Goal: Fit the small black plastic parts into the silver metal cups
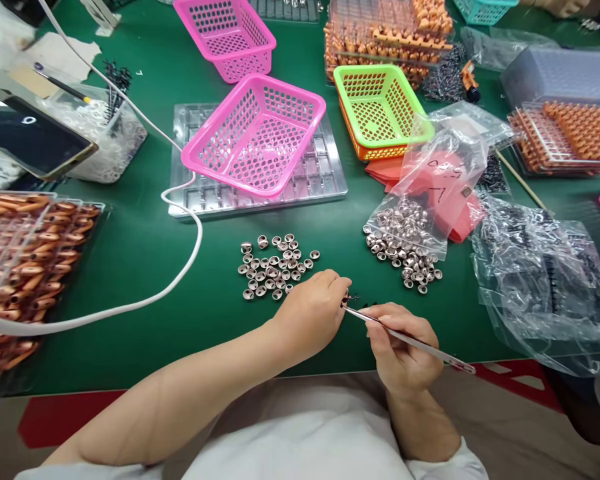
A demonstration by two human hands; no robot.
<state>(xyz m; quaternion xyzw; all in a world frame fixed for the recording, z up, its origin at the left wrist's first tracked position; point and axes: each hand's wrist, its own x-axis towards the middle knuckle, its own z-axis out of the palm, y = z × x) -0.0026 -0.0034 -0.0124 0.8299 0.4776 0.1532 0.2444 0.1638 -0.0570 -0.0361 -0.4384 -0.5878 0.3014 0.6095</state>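
Note:
My left hand [313, 310] is closed, its fingertips pinched round a tiny piece that they mostly hide. In my right hand [407, 347] is a pair of metal tweezers [420, 344], held like a pen, with the tips at my left fingertips. Small black parts [369, 305] lie on the green table just beyond the tweezers. To the left of my left hand, small silver metal cups [271, 272] with holes are spread out. More of these cups [420, 275] spill from a clear plastic bag [433, 193] at the right.
A pink basket [255, 137] sits on a metal tray [335, 180] beyond the cups, another pink basket [225, 30] behind. Right of them stands a green basket [380, 100]. A white cable [185, 260] crosses the left side near a phone [30, 137]. Orange parts [45, 260] fill trays.

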